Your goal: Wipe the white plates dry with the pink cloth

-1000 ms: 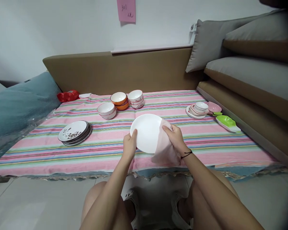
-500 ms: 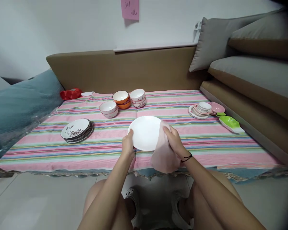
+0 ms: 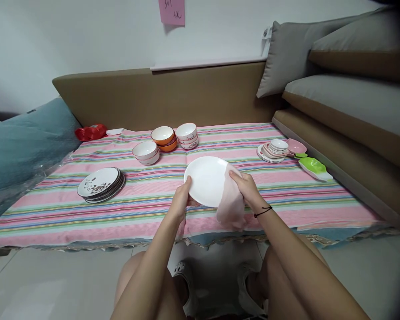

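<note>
Centre of the frame, above the near edge of the striped surface point(image 3: 286, 195): a round white plate point(image 3: 205, 180), glossy and smooth, tilted toward the camera. The left hand point(image 3: 181, 202) grips its left rim with closed fingers. The right hand point(image 3: 248, 189) presses a soft pink cloth point(image 3: 231, 211) against its right side, fingers curled on the fabric. Likely hazard: the slick glaze slips from the one-sided rim grip and the plate drops onto the hard tiled floor point(image 3: 53, 284) below.
</note>
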A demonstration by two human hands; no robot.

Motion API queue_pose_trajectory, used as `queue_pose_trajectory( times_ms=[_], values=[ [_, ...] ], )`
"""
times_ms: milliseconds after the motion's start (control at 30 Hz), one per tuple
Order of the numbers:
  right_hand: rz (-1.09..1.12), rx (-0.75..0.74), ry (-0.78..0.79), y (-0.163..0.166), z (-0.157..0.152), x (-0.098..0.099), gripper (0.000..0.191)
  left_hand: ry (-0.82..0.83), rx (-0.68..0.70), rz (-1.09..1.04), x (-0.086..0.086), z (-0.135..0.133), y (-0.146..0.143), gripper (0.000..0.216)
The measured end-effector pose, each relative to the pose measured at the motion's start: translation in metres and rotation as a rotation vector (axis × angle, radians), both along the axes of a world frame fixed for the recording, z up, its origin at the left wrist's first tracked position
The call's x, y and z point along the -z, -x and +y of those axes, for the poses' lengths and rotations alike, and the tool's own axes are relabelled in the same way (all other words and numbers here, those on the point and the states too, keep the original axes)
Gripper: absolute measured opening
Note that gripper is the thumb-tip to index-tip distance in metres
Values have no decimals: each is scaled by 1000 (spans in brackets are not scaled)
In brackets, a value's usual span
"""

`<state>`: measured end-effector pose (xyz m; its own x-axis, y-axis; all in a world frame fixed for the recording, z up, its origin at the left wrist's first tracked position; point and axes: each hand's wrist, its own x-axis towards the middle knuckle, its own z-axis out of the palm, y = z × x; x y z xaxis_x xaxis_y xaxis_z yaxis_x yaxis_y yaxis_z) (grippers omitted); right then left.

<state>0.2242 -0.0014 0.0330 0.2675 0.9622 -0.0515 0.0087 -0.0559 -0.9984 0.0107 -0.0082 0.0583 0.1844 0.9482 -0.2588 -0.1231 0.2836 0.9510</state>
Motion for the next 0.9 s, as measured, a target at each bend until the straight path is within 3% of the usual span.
queue_pose_trajectory(
  times_ms=[167, 300, 467, 567, 667, 767, 900],
  values=[
    [-116, -197, -1, -13, -2, -11, 43, 57, -27, 18, -6, 7, 8, 62],
    [-147, -280, -1, -9, -5, -14, 42, 39, -1, 115, -5, 7, 10, 49],
    [-137, -93, -123, 9, -5, -7, 42, 51, -235, 24, 4, 8, 6, 31],
    [-116, -132, -167, 23, -5, 6, 42, 37, -416, -22, 9, 11, 2, 28],
    [37, -145, -112, 37, -7, 18, 49, 23, -541, -31, 12, 14, -1, 28],
    [131, -135, -78, 41, -7, 22, 51, 11, -521, -10, 13, 14, -2, 28],
    [139, -43, -83, 31, 1, 22, 49, 20, -325, 25, 16, 13, -3, 30]
  ],
)
